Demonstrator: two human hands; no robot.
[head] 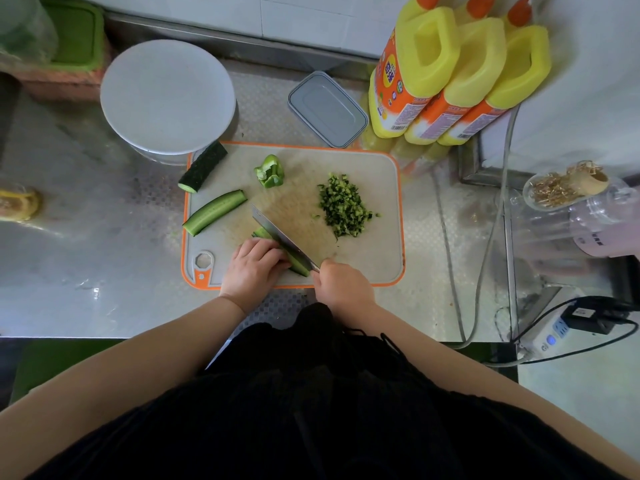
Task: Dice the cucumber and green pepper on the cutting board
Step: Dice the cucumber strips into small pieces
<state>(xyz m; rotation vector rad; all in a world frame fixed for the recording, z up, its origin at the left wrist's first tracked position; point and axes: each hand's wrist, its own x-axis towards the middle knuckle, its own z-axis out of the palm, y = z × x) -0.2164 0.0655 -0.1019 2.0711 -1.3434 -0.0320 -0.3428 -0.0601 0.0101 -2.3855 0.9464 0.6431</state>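
Head view: left hand is gripping a cucumber strip on the board; right hand is grasping the knife, blade lying along the strip; pepper is sitting at the board's far edge

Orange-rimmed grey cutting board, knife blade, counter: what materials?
Orange-rimmed grey cutting board: looks like matte plastic, with a moulded hanging hole and a scuffed middle. Knife blade: probably polished steel, thin with a bright glint. Counter: seemingly embossed stainless sheet, silvery with a fine raised pattern and soft reflections.
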